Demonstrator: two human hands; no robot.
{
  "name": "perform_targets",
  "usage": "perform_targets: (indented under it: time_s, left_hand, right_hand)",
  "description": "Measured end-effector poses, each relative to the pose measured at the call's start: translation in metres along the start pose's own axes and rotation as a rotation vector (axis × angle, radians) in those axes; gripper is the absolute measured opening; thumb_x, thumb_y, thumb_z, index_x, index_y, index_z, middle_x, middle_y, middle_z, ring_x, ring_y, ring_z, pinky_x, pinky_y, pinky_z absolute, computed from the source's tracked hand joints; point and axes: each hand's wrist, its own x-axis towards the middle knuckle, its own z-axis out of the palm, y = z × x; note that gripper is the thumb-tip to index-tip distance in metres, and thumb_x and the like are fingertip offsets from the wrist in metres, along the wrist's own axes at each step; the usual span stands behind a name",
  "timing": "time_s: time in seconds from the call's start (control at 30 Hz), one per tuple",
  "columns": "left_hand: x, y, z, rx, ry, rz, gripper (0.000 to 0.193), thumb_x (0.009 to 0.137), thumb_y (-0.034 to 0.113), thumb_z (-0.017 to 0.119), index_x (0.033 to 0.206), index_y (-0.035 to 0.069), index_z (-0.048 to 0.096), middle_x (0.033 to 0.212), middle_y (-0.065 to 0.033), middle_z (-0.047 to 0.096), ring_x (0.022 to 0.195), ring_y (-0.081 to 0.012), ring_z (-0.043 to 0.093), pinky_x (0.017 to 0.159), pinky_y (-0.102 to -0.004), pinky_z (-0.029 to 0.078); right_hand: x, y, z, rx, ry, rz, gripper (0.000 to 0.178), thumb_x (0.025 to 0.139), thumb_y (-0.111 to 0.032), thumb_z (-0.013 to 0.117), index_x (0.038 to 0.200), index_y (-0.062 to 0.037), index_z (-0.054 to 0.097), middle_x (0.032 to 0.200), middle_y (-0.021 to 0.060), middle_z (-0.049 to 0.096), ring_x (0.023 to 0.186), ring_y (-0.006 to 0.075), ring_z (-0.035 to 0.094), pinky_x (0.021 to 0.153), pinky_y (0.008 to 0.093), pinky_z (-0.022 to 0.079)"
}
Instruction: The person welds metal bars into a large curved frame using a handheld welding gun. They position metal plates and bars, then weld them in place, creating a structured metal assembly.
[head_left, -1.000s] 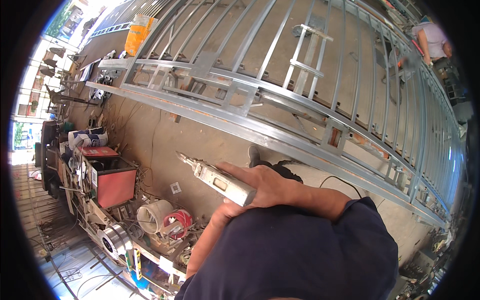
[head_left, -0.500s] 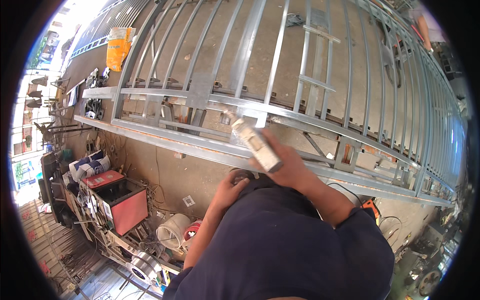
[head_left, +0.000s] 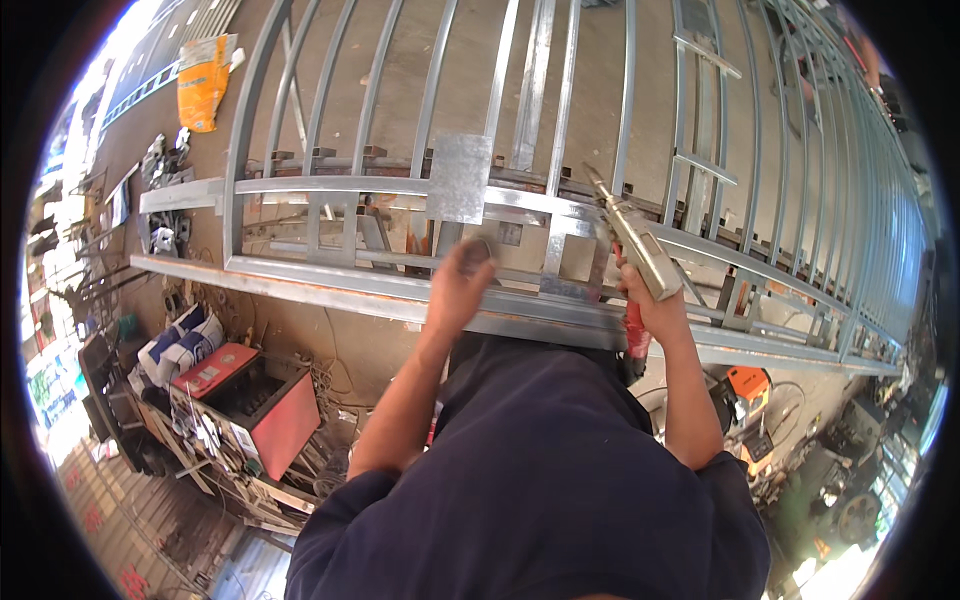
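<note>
My right hand (head_left: 655, 300) grips a pistol-grip tool (head_left: 640, 245) with a boxy silver body, a narrow pointed nozzle and a red handle. Its nozzle points away from me over the long rail of a metal-bar frame (head_left: 520, 198). Closed fingers of my left hand (head_left: 462, 285) are curled around something small and dark, blurred and partly hidden. Just beyond that hand, a flat grey metal plate (head_left: 460, 178) lies across the rail. A thicker metal beam (head_left: 380, 292) runs in front of me, closer than the rail.
An open red box (head_left: 285, 425) stands at the left, with white-and-blue sacks (head_left: 180, 340) beside it. A yellow bag (head_left: 205, 85) lies on the floor at the far left. At the right are an orange machine (head_left: 748, 388) and loose cables. Another person's arm shows at the far right edge.
My left hand has risen from beside my body to over the beam, near the plate. The tool in my right hand has swung right, and its red handle now shows. The view has shifted left.
</note>
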Motion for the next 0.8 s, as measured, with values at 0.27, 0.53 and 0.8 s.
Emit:
perform_targets:
  time_s: [0.27, 0.53, 0.8]
  left_hand:
    - [0.076, 0.008, -0.054, 0.118, 0.045, 0.085, 0.052, 0.093, 0.025, 0.077, 0.135, -0.003, 0.063, 0.118, -0.017, 0.072, 0.105, -0.0237, 0.07, 0.093, -0.036, 0.055]
    - [0.083, 0.041, -0.02, 0.168, -0.131, 0.062, 0.05, 0.096, 0.024, 0.074, 0.135, -0.003, 0.062, 0.117, -0.0156, 0.073, 0.101, -0.0219, 0.07, 0.092, -0.0352, 0.055]
    - [0.101, 0.052, 0.025, 0.344, -0.141, 0.094, 0.05, 0.093, 0.027, 0.076, 0.134, 0.001, 0.064, 0.12, -0.0155, 0.072, 0.107, -0.0271, 0.07, 0.09, -0.0394, 0.056]
  right_hand:
    - [0.025, 0.019, 0.015, 0.325, -0.053, 0.073, 0.04, 0.102, -0.027, 0.073, 0.132, -0.0014, 0.063, 0.105, 0.0054, 0.072, 0.086, 0.0136, 0.067, 0.076, 0.0323, 0.057]
    - [0.047, 0.075, -0.035, 0.715, -0.075, 0.234, 0.04, 0.1, -0.034, 0.074, 0.125, -0.0033, 0.066, 0.091, 0.0109, 0.073, 0.076, 0.0194, 0.072, 0.063, 0.0363, 0.061]
    - [0.066, 0.082, -0.044, 0.921, -0.138, 0.224, 0.044, 0.097, -0.035, 0.077, 0.125, -0.0041, 0.065, 0.102, 0.0113, 0.075, 0.078, 0.0184, 0.074, 0.065, 0.0374, 0.064]
